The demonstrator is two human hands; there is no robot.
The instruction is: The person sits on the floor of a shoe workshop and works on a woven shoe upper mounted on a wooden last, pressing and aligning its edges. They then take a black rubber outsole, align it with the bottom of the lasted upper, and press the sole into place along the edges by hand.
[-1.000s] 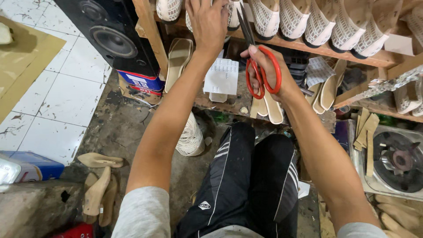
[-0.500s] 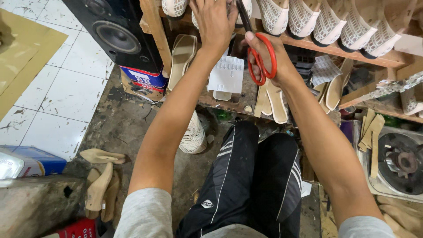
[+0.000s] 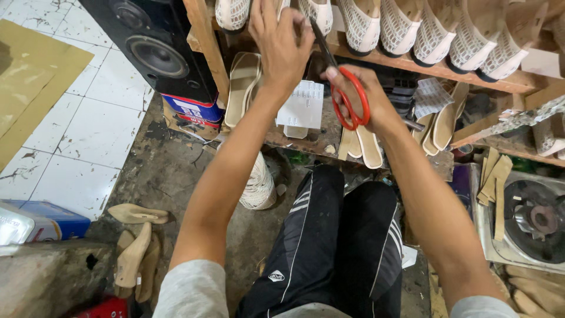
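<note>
Beside a cluttered wooden shelf (image 3: pixel 412 62) over grimy floor (image 3: pixel 153 171), right hand (image 3: pixel 365 100) gripping red-handled scissors (image 3: pixel 347 100), left hand (image 3: pixel 282 44) closed on a white mesh shoe (image 3: pixel 318 12), both now lower in view.

I am seeing one pair of red-handled metal scissors (image 3: pixel 346 88), one black box speaker (image 3: pixel 154 48), and six white mesh shoes (image 3: pixel 360 22).
</note>
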